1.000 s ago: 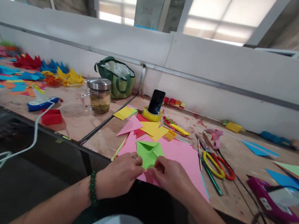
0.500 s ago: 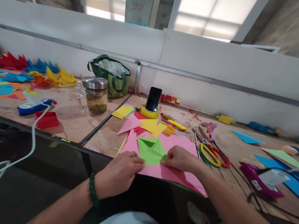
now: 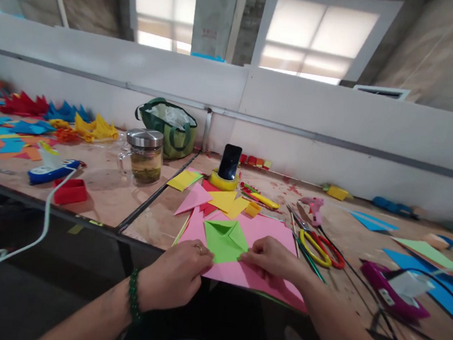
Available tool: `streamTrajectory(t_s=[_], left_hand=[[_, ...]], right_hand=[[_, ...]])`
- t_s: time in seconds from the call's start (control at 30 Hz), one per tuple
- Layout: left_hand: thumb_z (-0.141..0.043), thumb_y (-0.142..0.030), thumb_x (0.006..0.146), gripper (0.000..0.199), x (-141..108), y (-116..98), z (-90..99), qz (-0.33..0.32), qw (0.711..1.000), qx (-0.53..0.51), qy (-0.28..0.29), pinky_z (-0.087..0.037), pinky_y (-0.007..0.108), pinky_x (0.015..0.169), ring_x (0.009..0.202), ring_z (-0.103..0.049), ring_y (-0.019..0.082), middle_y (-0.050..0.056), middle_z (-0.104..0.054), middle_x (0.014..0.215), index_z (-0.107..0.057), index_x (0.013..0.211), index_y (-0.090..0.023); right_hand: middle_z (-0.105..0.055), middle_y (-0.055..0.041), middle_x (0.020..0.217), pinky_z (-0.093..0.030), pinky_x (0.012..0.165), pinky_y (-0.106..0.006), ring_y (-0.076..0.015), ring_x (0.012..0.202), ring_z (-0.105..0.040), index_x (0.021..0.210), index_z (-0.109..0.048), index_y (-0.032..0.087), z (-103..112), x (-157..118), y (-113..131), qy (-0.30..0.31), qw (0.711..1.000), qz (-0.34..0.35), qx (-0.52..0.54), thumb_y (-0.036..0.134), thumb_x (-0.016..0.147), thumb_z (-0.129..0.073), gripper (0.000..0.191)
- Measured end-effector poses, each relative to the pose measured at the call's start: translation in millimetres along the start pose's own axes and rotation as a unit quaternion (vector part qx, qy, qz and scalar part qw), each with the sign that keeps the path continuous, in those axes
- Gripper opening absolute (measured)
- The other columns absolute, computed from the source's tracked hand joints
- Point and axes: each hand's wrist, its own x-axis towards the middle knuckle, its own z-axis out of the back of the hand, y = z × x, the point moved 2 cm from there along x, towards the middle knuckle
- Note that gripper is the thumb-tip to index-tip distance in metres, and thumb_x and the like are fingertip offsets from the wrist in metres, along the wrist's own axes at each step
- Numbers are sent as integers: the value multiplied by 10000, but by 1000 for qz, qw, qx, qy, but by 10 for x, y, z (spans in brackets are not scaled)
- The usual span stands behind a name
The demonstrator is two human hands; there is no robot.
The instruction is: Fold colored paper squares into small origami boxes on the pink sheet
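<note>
A green sheet of paper point(image 3: 225, 241), partly folded with a raised flap along its far side, lies on a stack of pink paper point(image 3: 272, 230) at the table's front edge. My left hand point(image 3: 182, 268), with a ring and a green bead bracelet, pinches the near left corner of the green paper. On the opposite side my right hand point(image 3: 268, 257) is closed on its right corner, thumb and finger together. Yellow paper pieces point(image 3: 223, 202) and a pink folded piece point(image 3: 193, 199) lie just beyond the green one.
A phone point(image 3: 229, 161) stands in a yellow tape roll point(image 3: 224, 179). Scissors point(image 3: 315, 248), a pink glue gun point(image 3: 312, 208) and a purple power strip point(image 3: 393, 290) lie to the right. Leftward are a glass tea mug point(image 3: 145, 163), a green bag point(image 3: 181, 137) and a red box point(image 3: 70, 191).
The head view has tilted up slightly, so the table sits lower. Both hands keep their hold on the green paper's corners, and its raised flap looks flatter.
</note>
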Motion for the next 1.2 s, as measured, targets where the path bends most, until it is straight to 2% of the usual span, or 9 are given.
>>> streamTrajectory(t_s=[0.17,0.47,0.67,0.77,0.83,0.9,1.0,1.1,1.2], left_hand=[[-465,-58,728,488,94,-86,-24,2,999,44,20,-468,386,827,915,-526,247,80,-617,940,-603,1170,-213],[-454,-34,743,404,43,-51,-33,16,1000,8,23,-449,350,893,980,-526,225,74,-619,996,-653,1046,-213],[-438,-84,837,294,2,5,-69,28,999,-12,-11,-452,327,900,985,-550,201,62,-631,1016,-657,994,-202],[-509,-241,885,221,90,8,-107,64,997,8,-35,-481,348,843,938,-566,219,66,-634,969,-624,1066,-187],[-579,-327,859,372,190,-18,-131,74,995,48,-35,-493,370,833,948,-573,241,83,-634,999,-561,1196,-171],[-595,-360,847,386,292,-65,-148,66,992,109,-10,-505,381,814,948,-581,262,107,-629,1013,-580,1171,-152],[-521,-246,874,195,390,-126,-134,44,984,168,28,-513,376,783,926,-593,269,135,-630,975,-655,943,-123],[-491,-180,867,183,419,-119,-69,18,984,171,47,-518,350,757,893,-606,250,126,-648,930,-659,905,-120],[-541,-255,851,181,449,-63,-14,-14,981,182,70,-523,343,731,840,-623,246,112,-668,863,-668,858,-127]], right_hand=[[-532,58,405,-354,312,-154,-87,318,-502,674,-476,186,29,49,-58,-3,1000,-6,11,348,786,-653,265],[-567,60,516,-343,324,-156,-86,336,-509,908,-441,204,-6,-43,-151,-35,999,2,-2,271,902,-494,86],[-627,17,672,-432,483,-218,-123,533,-576,980,-529,194,35,-250,-31,-90,990,83,-69,349,809,-619,248],[-642,-88,1096,-490,786,-313,-202,921,-618,1179,-540,201,14,-346,65,-178,955,182,-155,250,764,-626,427],[-577,-110,1259,-432,940,-341,-219,1111,-551,1264,-522,198,-52,-367,128,-198,925,244,-215,131,747,-562,523],[-614,-110,1212,-412,960,-336,-219,1126,-545,1257,-538,183,-138,-351,182,-167,904,263,-292,67,736,-521,534],[-685,-108,1013,-435,878,-325,-220,968,-612,1100,-608,161,-215,-326,254,-114,874,252,-399,44,791,-483,353],[-691,-107,955,-440,821,-315,-221,891,-633,987,-621,163,-192,-332,301,-100,866,252,-421,49,809,-497,245],[-694,-98,943,-453,755,-299,-233,882,-648,1018,-607,164,-154,-315,301,-79,855,243,-452,30,732,-564,319]])
